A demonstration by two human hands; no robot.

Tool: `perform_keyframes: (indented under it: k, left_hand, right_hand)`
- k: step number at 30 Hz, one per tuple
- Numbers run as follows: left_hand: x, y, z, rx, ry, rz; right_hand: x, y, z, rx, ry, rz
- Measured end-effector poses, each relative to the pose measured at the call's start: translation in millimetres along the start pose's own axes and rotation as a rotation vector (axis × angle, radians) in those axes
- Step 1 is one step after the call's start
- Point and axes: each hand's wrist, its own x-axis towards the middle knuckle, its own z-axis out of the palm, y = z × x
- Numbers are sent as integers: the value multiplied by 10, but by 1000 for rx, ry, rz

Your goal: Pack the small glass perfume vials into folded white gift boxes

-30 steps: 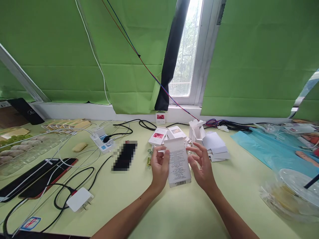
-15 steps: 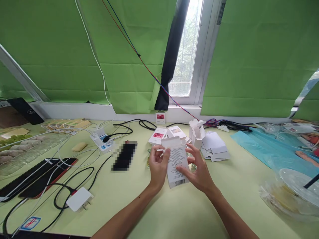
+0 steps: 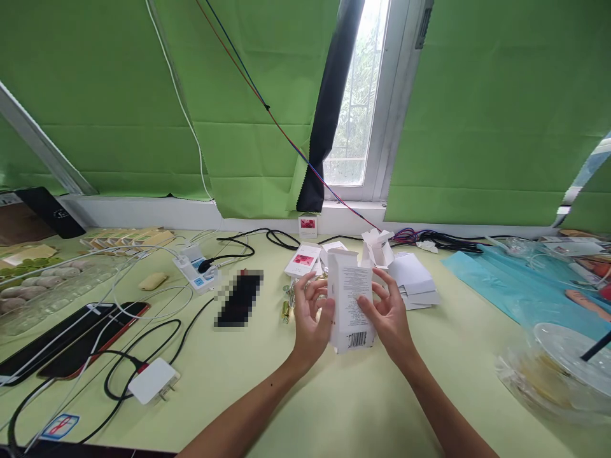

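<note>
A small white cardboard box (image 3: 354,305), printed with text and a barcode, stands upright between my hands just above the table. My left hand (image 3: 311,321) grips its left edge with the thumb in front. On the opposite edge, my right hand (image 3: 387,313) presses its thumb to the printed face, fingers behind. The box's top flap is raised, and its inside is hidden from me. Behind it lie white boxes with red pictures (image 3: 304,259). Small shiny gold-and-glass items (image 3: 286,305) lie left of my left hand, partly covered by it.
An open white box (image 3: 378,248) stands behind, beside flattened white cartons (image 3: 414,280). To the left are a power strip (image 3: 195,268), a white charger (image 3: 153,380), phones (image 3: 90,343) and cables. A lidded plastic cup (image 3: 568,369) and blue plastic sheet (image 3: 482,286) are at right.
The box has moved slightly right and turned, opening from a flatter shape so its left side panel shows. Both hands shifted right with it, and the gold items came more into view.
</note>
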Motion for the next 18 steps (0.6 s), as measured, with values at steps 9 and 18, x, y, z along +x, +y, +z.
perform_keyframes:
  k: [9,18]
  left_hand:
    - [-37,-3,-16,162,-245,238]
    - [-50,20,5,207,-312,300]
  right_hand:
    - [62,-20,-58,123,123,104]
    - [58,-25,-43,93,124,100]
